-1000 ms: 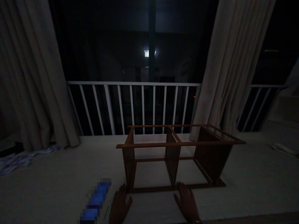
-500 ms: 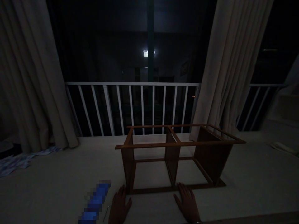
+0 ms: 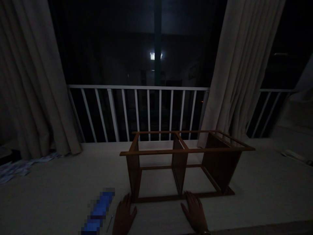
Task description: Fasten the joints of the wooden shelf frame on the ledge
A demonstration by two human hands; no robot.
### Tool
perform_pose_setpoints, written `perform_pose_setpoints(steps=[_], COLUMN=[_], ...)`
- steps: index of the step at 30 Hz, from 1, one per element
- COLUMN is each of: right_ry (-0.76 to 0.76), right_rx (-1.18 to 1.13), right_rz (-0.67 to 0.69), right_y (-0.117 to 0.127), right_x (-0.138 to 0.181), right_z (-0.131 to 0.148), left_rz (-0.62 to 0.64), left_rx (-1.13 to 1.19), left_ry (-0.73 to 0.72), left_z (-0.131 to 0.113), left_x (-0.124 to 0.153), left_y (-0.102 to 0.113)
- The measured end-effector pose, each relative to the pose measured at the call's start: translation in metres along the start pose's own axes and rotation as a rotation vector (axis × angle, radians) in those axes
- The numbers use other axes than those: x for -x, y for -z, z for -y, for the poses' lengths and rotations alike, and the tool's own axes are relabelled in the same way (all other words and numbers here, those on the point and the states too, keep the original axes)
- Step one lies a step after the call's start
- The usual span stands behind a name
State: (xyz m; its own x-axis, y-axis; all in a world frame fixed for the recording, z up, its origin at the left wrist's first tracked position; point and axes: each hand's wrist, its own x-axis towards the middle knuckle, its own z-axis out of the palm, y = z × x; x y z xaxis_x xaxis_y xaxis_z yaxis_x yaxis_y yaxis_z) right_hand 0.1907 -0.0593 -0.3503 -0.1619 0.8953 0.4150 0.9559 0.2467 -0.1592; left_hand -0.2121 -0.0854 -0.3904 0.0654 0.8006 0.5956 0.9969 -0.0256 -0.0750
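Observation:
A brown wooden shelf frame (image 3: 156, 152) lies on its side on the pale surface, its panels standing upright between two rail frames. My left hand (image 3: 123, 215) rests flat, fingers stretched toward the frame's near left corner. My right hand (image 3: 195, 212) lies with its fingers spread, the fingertips at the near lower rail by the middle panel. Neither hand grips anything. Left of my left hand is a thin metal tool (image 3: 110, 224), too dim to name. Beside it lies a blue item (image 3: 101, 209), blurred into blocks.
Behind the frame runs a white railing (image 3: 139, 87) before a dark window. Beige curtains hang at the left (image 3: 36, 81) and right (image 3: 234, 81). Patterned cloth (image 3: 22, 168) lies at the far left, and a pale strip (image 3: 294, 156) at the right. The surface's front edge shows at lower right.
The view has shifted very slightly. Both hands and the wooden frame keep practically the same places.

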Motion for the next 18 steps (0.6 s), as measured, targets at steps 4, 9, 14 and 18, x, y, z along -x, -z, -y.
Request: perform_pose_setpoints(steps=[4,9,14,18], right_ry=[0.001,0.016,0.015,0.013], right_rx=[-0.001,0.0,0.007,0.005], right_rz=[-0.002,-0.01,-0.001,0.009], right_y=[-0.0016,-0.0022,0.0005,0.0006], right_x=[-0.0004,-0.0006,-0.0001,-0.0003], right_z=[-0.0013,-0.0031,-0.003,-0.0029], left_rz=[-0.005,-0.007,-0.006,-0.016], left_rx=[-0.001,0.024,0.021,0.008], left_ry=[-0.005,0.006,0.015,-0.007], left_z=[-0.001,-0.0024,-0.0043,-0.004], left_x=[-0.0009,-0.004,-0.0049,-0.0043], left_y=[0.0023,0.0028,0.0035,0.0037])
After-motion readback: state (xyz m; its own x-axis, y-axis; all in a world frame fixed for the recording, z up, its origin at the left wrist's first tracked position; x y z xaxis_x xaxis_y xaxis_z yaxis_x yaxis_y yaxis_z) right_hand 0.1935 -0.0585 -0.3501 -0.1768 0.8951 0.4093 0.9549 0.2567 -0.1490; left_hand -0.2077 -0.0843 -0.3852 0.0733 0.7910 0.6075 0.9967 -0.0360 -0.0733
